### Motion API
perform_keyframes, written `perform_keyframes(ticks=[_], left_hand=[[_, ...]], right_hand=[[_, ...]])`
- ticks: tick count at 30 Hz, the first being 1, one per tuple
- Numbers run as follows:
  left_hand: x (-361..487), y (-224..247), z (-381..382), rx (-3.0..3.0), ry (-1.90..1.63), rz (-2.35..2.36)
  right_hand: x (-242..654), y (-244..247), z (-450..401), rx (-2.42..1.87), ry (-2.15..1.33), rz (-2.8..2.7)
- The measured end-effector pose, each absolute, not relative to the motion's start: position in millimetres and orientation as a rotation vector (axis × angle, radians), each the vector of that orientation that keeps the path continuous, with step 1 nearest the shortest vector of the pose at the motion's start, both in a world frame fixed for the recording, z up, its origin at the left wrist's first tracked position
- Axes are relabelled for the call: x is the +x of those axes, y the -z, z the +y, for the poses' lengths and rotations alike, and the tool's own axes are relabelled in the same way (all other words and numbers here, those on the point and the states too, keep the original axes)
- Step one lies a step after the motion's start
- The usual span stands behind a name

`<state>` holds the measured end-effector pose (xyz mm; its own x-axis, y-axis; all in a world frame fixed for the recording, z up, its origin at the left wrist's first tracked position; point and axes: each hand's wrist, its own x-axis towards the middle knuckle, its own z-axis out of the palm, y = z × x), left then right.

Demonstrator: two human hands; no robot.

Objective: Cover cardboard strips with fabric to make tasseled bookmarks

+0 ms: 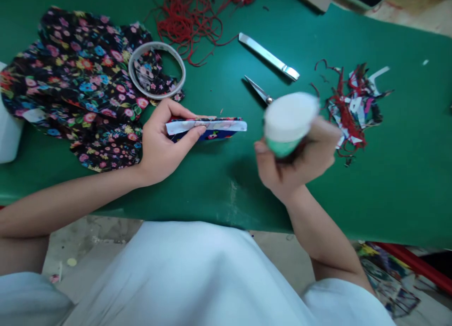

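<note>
My left hand (pixel 164 145) pinches a small folded fabric piece (pixel 221 134), dark blue and patterned, with a white strip along its near side. To the right, my right hand (pixel 300 159) is wrapped round a bottle (pixel 291 116) with a white end and a green part; it is blurred by motion and held above the table, apart from the fabric. Beyond the bottle lie pointed metal scissors (pixel 259 89), partly hidden behind it. A flat silver metal tool (pixel 268 56) rests further back.
Floral black cloth (pixel 84 76) covers the table's left part, with a tape ring (pixel 132 76) on it. Red threads (pixel 190 22) lie at the back. Fabric scraps (pixel 356 107) are piled right on the green table (pixel 399 185). A white object (pixel 9 133) stands far left.
</note>
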<state>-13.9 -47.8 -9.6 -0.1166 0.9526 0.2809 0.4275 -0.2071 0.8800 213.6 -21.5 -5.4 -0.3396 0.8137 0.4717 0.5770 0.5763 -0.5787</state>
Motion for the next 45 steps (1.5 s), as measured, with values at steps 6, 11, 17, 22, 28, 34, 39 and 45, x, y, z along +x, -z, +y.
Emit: perform_keyframes(ticks=[6, 11, 17, 22, 28, 34, 39, 45], left_hand=[[-10.8, 4.4, -47.9, 1.659, -1.498, 1.365], [-8.4, -5.1, -51.4, 1.836, -1.604, 1.174], [-17.3, -4.3, -54.3, 2.069, -1.538, 1.034], [-23.0, 1.5, -55.1, 2.144, -1.476, 1.095], [-25.3, -1.6, -57.4, 2.114, -1.409, 1.060], [-26.5, -1.5, -58.9, 2.124, -1.333, 1.163], [-28.7, 4.2, -57.6, 2.192, -1.333, 1.195], [-28.9, 6.1, -55.2, 2.112, -1.407, 1.111]], right_hand=[[184.8, -7.1, -49.1, -1.032, -0.408, -2.078], [178.9, -2.0, -54.9, -1.058, -0.506, -2.046], [176.9, -0.9, -59.1, -1.023, -0.430, -2.049], [175.0, -1.6, -64.6, -1.049, -0.421, -2.045], [172.6, -0.9, -68.2, -1.026, -0.445, -2.043], [179.7, -1.1, -57.3, -1.076, -0.504, -2.030], [185.1, 0.9, -50.8, -1.148, -0.508, -2.016], [180.9, -0.4, -57.7, -1.086, -0.489, -2.051]])
